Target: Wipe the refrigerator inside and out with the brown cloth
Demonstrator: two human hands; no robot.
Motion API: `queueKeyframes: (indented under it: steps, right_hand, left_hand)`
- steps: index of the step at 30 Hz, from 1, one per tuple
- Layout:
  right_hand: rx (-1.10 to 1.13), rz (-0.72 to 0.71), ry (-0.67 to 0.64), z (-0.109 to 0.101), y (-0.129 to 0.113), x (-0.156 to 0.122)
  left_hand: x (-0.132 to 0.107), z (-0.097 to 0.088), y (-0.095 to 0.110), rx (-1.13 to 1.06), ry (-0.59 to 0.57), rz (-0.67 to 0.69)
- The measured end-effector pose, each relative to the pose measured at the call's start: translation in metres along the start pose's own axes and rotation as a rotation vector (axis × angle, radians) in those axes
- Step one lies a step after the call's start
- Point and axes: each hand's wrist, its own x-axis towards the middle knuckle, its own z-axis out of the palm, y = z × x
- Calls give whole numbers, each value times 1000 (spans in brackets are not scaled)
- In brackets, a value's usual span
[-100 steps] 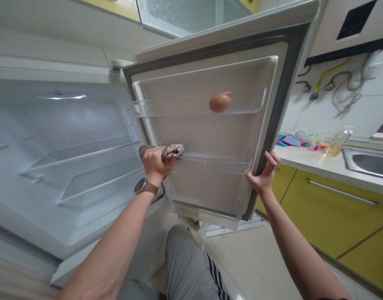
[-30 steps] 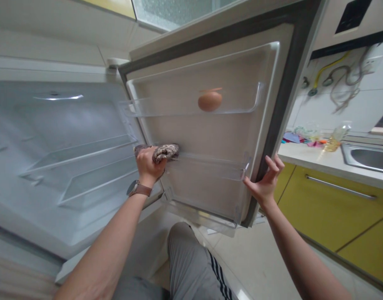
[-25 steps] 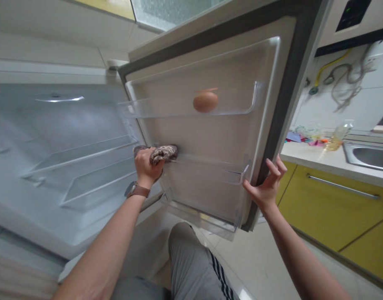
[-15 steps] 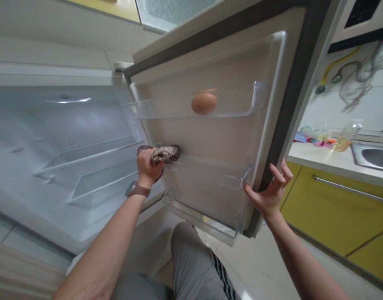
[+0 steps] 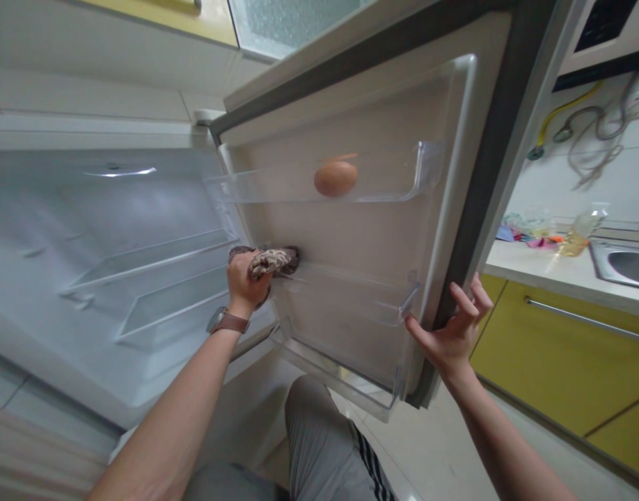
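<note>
- Left hand [image 5: 245, 280] fisted around a mottled brown-grey cloth [image 5: 274, 260], pressing it on the hinge-side end of the lower door shelf [image 5: 351, 296], where the clear rail meets the door liner.
- Right hand [image 5: 452, 335] at the free edge of the refrigerator door [image 5: 351, 236]; fingers spread and loosely curled, thumb in front of the edge, fingertips reaching behind it. It touches the edge rather than clamping it.
- Judgement: wiping goes best with the door kept from swinging, so the right hand should brace firmly while the cloth pushes along the rail.
- Judgement: strokes should run the rail's length toward the free end, cloth wrapped over the lip to catch both faces; light pressure, since the thin clear plastic likely flexes.
- Cloth looks bunched and soft, folds showing between thumb and fingers, a wad sticking out to the right of the fist.
- A brown egg [image 5: 335, 178] lies loose in the upper door shelf [image 5: 403, 184], well above the cloth; jolting the door could roll it.
- Brown-strapped watch [image 5: 226, 321] on the left wrist.
- Refrigerator interior [image 5: 115, 243] stands open at left, clear shelves visible.
</note>
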Motion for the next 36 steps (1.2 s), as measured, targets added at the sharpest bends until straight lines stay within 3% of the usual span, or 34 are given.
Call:
queueKeyframes:
  steps: [6, 16, 23, 27, 31, 36]
  right_hand:
    - [-8, -26, -2, 6, 7, 3]
    - [112, -87, 46, 24, 54, 6]
    - [50, -34, 15, 29, 45, 9]
    - [15, -19, 6, 30, 44, 10]
    - [8, -4, 0, 28, 40, 9]
    - [23, -14, 4, 27, 39, 9]
  left_hand:
    - [2, 2, 5, -11, -4, 22]
    - [10, 0, 38, 111, -128, -52]
    - [21, -14, 53, 251, -300, -149]
    - [29, -20, 66, 347, -400, -129]
    - [31, -23, 109, 350, -498, -60]
    - [28, -21, 204, 176, -581, 106]
